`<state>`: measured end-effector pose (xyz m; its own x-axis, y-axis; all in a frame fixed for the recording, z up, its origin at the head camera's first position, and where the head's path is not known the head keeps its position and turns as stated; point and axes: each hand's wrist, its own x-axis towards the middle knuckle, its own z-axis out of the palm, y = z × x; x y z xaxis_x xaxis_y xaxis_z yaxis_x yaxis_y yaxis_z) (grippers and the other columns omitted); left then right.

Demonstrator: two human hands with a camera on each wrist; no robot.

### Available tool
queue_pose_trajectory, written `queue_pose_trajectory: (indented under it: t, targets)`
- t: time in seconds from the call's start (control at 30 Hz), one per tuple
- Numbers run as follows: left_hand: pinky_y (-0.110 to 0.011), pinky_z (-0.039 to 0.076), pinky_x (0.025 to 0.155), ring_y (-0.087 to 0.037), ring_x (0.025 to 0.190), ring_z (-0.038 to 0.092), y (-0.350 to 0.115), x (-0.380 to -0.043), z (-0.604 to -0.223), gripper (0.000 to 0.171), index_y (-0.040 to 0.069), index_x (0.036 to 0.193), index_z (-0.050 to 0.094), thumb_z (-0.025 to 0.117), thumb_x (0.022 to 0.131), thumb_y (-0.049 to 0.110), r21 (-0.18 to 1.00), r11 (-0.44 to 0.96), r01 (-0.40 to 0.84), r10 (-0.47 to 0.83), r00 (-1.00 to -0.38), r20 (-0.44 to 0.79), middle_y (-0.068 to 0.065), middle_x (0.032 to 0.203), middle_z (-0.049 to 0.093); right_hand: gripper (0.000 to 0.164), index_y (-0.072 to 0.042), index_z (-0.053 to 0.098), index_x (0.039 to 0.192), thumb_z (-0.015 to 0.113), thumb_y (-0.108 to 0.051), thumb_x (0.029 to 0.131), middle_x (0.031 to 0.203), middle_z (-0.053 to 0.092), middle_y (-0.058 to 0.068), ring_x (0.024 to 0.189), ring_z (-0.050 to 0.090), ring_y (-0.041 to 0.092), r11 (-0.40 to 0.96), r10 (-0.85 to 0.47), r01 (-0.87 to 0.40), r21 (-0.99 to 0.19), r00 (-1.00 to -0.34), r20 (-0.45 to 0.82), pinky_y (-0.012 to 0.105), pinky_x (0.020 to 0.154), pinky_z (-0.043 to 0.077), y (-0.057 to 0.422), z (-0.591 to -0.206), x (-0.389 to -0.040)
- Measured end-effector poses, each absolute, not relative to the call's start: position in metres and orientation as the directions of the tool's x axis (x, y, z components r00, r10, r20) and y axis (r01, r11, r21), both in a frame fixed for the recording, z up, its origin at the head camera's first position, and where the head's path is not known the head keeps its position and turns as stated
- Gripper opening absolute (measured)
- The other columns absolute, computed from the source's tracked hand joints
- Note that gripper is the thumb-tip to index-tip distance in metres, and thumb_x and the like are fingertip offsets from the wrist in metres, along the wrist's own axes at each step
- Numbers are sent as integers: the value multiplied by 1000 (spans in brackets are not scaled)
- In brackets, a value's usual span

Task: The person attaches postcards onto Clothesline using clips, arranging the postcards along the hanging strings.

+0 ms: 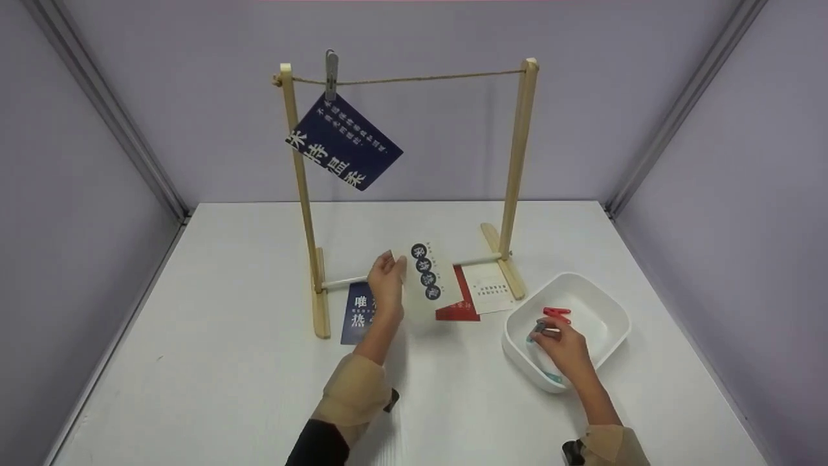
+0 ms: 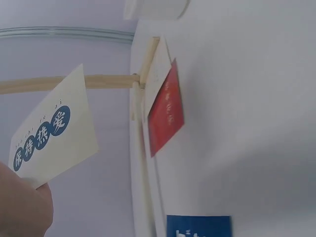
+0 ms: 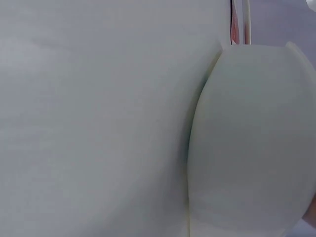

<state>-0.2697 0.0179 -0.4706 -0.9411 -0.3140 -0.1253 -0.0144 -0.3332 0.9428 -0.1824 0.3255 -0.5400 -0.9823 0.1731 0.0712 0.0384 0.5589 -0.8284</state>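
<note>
My left hand pinches the left edge of a cream card with dark round characters, held up above the table. In the left wrist view the same card is tilted, with the thumb at its lower corner. Over a white basin, my right hand pinches a small grey clothespin between thumb and fingers. Red clothespins and a teal clothespin lie inside the basin. The right wrist view shows mostly the basin's outer wall, and the fingers are hidden there.
A wooden frame carries a string. From it hangs a dark blue card under a grey clothespin. Beneath lie a blue card, a red card and a white card.
</note>
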Motion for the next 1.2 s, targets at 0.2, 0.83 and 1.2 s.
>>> queue_pose_trajectory:
  t: [0.2,0.83,1.2]
  targets:
    - [-26,42,93,-27,116,48,12,-278,-441,37,-8,124,48,57,89,3,911,-403,84,-359,-931,-73,-22,126,49,35,0,57,112,70,-14,82,108,61,16,103,58,29,548,184,50,-835,-981,62,28,78,51,323,-526,-187]
    - [-30,50,77,-22,87,60,4,-290,-373,24,-9,112,52,54,90,-3,795,-495,352,-424,-896,133,-19,98,60,34,3,59,110,71,-10,80,106,62,16,98,61,26,531,24,-382,-756,-886,464,16,76,49,292,-400,-230]
    - [-30,51,74,-22,85,61,-7,-301,-352,20,-9,109,51,53,90,-5,727,-527,441,-494,-854,160,-18,97,60,31,13,60,105,70,0,79,95,64,23,89,61,33,533,-165,-644,-549,-716,679,30,77,50,209,-266,-241]
